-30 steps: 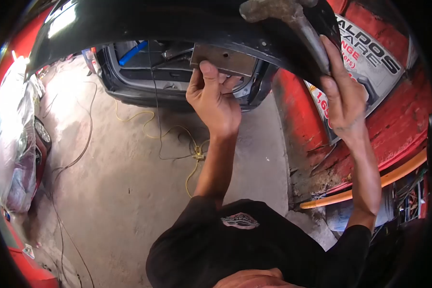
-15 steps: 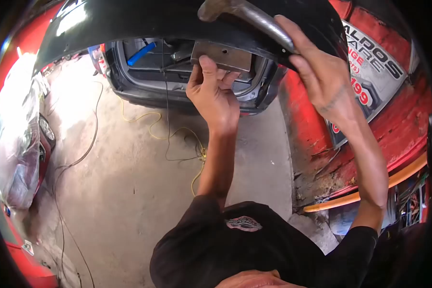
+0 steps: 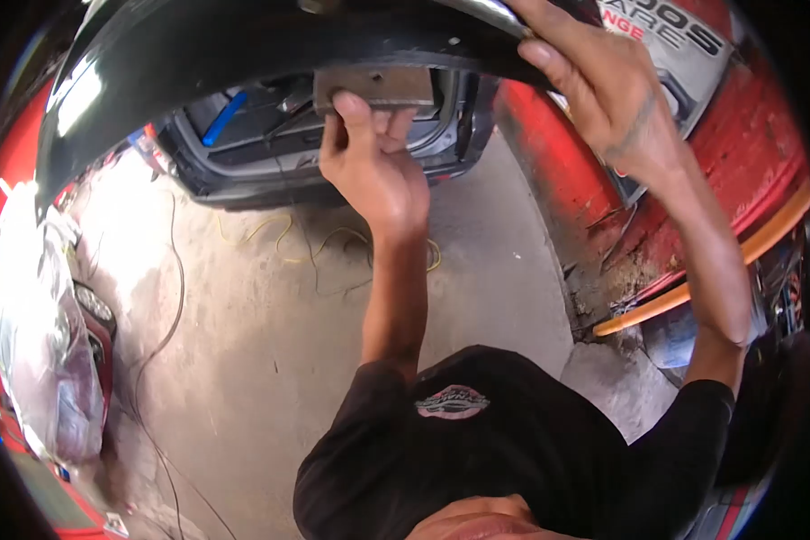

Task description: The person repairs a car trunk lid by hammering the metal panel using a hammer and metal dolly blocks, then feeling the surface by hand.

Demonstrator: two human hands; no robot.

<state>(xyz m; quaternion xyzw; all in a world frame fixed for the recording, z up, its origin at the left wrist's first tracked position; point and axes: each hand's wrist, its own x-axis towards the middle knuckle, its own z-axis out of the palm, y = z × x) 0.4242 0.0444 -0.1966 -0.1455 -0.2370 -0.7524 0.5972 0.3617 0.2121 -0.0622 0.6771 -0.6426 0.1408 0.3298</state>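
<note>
My left hand (image 3: pixel 373 157) grips a flat metal block (image 3: pixel 378 87) with a small hole, thumb on its near face. The block sits against the lower edge of a glossy black panel (image 3: pixel 207 58) overhead. At the upper right, my right hand (image 3: pixel 603 85) is closed round the handle of a hammer (image 3: pixel 495 13). Most of the hammer lies beyond the top of the view; a part of its head may show at the top edge.
Behind the panel is a car's open rear (image 3: pixel 333 166) with a blue object (image 3: pixel 225 119) inside. Cables (image 3: pixel 178 297) lie on the concrete floor. Plastic sheeting (image 3: pixel 40 333) covers something at left. A sign (image 3: pixel 693 67) and an orange strip (image 3: pixel 648 313) are at right.
The hammer and my right hand have moved up and left, taking most of the hammer out of view. My left hand and the block appear further left as the view shifts.
</note>
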